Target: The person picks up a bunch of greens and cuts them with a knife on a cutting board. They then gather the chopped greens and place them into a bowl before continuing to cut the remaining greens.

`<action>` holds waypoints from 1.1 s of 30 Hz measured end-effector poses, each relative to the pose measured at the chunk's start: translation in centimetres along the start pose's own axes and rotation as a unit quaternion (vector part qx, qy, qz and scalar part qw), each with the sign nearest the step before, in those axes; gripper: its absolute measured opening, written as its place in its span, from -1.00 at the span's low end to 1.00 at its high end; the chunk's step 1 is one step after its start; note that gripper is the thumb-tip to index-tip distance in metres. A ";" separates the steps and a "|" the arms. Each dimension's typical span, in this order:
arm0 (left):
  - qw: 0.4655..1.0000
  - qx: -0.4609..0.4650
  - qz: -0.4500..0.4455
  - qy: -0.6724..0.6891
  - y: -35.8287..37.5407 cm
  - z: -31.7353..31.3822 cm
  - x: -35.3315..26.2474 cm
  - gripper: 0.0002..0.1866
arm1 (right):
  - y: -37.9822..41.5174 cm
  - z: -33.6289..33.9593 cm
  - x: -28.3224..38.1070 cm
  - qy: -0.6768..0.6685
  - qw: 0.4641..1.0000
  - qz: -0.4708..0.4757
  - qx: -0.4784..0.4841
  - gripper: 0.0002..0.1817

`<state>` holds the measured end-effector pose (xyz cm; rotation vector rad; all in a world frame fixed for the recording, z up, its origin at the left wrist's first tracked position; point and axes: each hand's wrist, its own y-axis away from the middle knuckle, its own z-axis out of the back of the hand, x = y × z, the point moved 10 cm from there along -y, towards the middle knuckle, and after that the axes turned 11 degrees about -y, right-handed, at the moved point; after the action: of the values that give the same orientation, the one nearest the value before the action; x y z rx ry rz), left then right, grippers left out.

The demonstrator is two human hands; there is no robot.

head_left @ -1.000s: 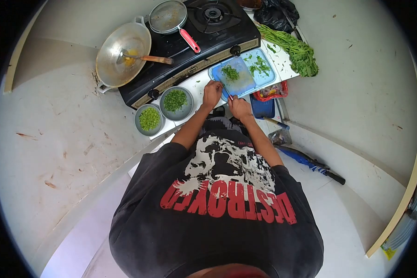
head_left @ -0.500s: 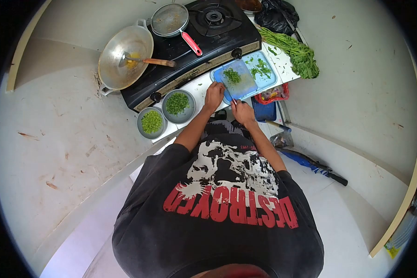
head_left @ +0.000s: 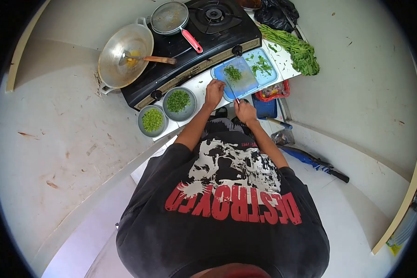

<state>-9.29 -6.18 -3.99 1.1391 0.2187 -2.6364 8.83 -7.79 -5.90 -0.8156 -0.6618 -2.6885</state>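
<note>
My right hand [head_left: 245, 111] is closed round the handle of a knife [head_left: 232, 91], whose blade reaches up over the near left part of the blue cutting board [head_left: 248, 84]. My left hand [head_left: 214, 93] is at the board's left edge, near the blade tip; its fingers are together, and what they may pinch is too small to make out. Chopped greens [head_left: 232, 72] lie in a small heap on the board. The board rests on a light blue tray [head_left: 270, 76] with loose leaves [head_left: 262, 66] at its right.
Two grey bowls of chopped greens [head_left: 178, 101] [head_left: 152, 120] stand at the left. Behind is a black stove [head_left: 190, 62] with a wok [head_left: 118, 51] and a red-handled strainer [head_left: 169, 17]. Leafy stalks [head_left: 296, 48] lie at the right, above a red basket [head_left: 278, 91].
My right hand and the knife handle have shifted slightly right, and the blade shows more clearly. My left hand has moved up a little at the board's edge.
</note>
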 end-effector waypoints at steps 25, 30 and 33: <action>0.999 -0.023 -0.016 -0.021 -0.9 -0.6 1.1 -0.95 | -0.8 0.2 0.1 0.013 1.000 0.009 0.006 -0.48; 0.999 0.009 -0.019 -0.028 -1.0 -0.7 0.4 -0.93 | -1.2 0.8 0.8 0.004 1.000 0.002 0.019 -0.43; 0.999 0.021 -0.018 -0.041 -0.9 -0.8 0.3 -0.91 | -1.3 0.3 1.6 0.017 0.999 0.018 0.032 -0.48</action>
<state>-9.19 -5.15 -4.70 1.0465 0.1708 -2.7255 7.21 -6.74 -5.22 -0.7582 -0.7140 -2.6287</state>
